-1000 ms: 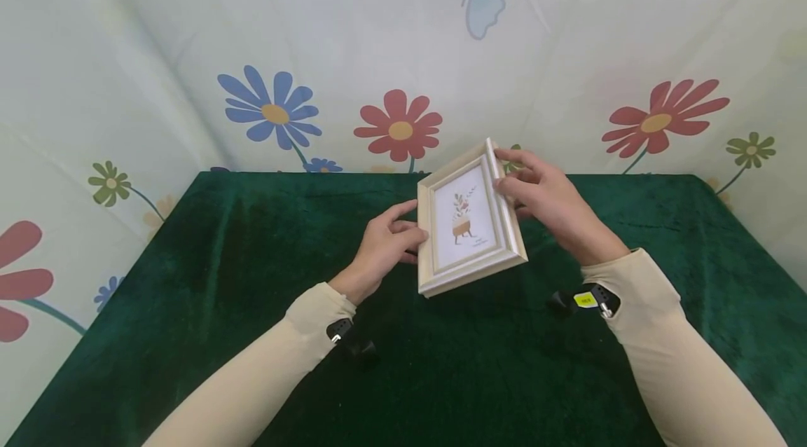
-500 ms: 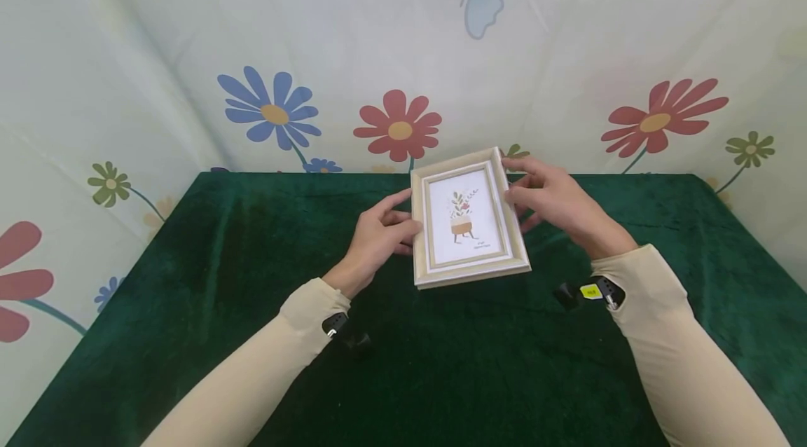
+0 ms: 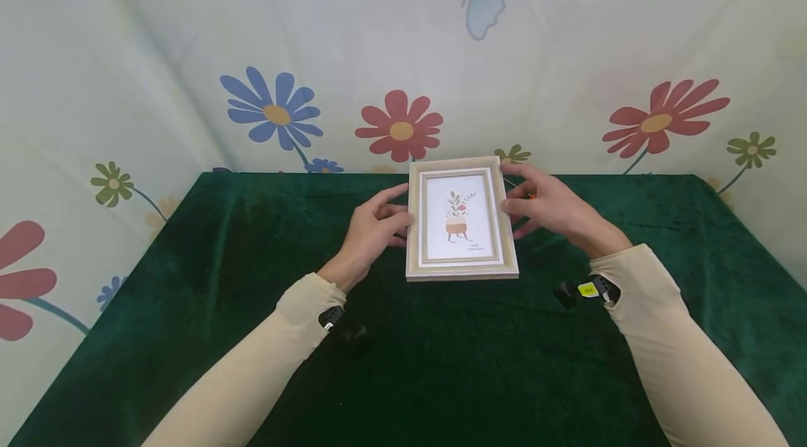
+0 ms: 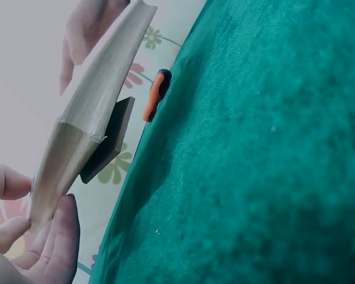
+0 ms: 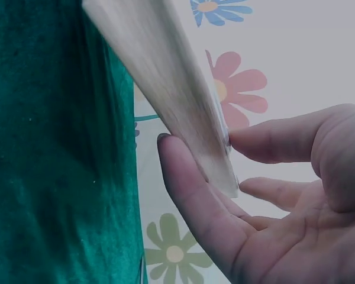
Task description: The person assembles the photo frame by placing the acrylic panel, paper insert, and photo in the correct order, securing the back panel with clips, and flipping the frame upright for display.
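A cream picture frame (image 3: pixel 462 223) with a small plant print is held above the green velvet table (image 3: pixel 441 363), face toward me. My left hand (image 3: pixel 375 226) pinches its left edge, thumb on the front. My right hand (image 3: pixel 545 209) pinches its right edge the same way. In the left wrist view the frame (image 4: pixel 89 118) is seen edge-on and tilted, with a dark stand (image 4: pixel 109 139) on its back and my left fingertips (image 4: pixel 53 236) at its near end. The right wrist view shows the frame's edge (image 5: pixel 165 83) between thumb and fingers of my right hand (image 5: pixel 272 225).
A small orange and black object (image 4: pixel 155 94) lies on the cloth near the far edge, behind the frame. A flower-printed backdrop (image 3: pixel 403 69) rises right behind the table and on both sides. Green cloth stretches in front of my arms.
The frame has turned from a skewed tilt to square with me and has come down a little toward the table. Both hands kept their hold on its edges.
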Available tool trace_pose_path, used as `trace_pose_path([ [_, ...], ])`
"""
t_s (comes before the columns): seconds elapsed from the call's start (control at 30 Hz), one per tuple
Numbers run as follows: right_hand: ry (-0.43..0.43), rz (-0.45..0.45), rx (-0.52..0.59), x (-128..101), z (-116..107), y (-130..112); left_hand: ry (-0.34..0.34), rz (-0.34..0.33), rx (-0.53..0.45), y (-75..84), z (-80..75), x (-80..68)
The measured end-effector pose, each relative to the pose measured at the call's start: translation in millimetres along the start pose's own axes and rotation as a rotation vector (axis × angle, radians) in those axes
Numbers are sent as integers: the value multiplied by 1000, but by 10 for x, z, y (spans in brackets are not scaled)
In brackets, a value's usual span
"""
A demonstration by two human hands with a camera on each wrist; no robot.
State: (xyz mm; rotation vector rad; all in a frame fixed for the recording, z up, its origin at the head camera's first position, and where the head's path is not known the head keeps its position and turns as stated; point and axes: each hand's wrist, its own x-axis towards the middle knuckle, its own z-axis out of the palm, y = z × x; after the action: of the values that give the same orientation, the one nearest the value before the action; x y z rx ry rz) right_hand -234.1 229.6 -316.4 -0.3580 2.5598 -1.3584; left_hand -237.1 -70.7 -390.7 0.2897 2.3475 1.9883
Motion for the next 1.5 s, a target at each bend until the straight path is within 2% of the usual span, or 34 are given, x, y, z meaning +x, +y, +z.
trace_pose_path([
  [0.23, -14, 10, 5, 33, 16, 69, 2, -3, -3, 0, -16, 14],
  [0.57, -44, 64, 12, 126, 79, 171, 23, -45, 12, -33, -12, 21],
  [1.03, -78, 127, 38, 177, 126, 302, -52, -63, 28, -108, -22, 54],
  [1.5, -85, 121, 28, 200, 173, 363, -109, -80, 94, -160, -32, 52],
])
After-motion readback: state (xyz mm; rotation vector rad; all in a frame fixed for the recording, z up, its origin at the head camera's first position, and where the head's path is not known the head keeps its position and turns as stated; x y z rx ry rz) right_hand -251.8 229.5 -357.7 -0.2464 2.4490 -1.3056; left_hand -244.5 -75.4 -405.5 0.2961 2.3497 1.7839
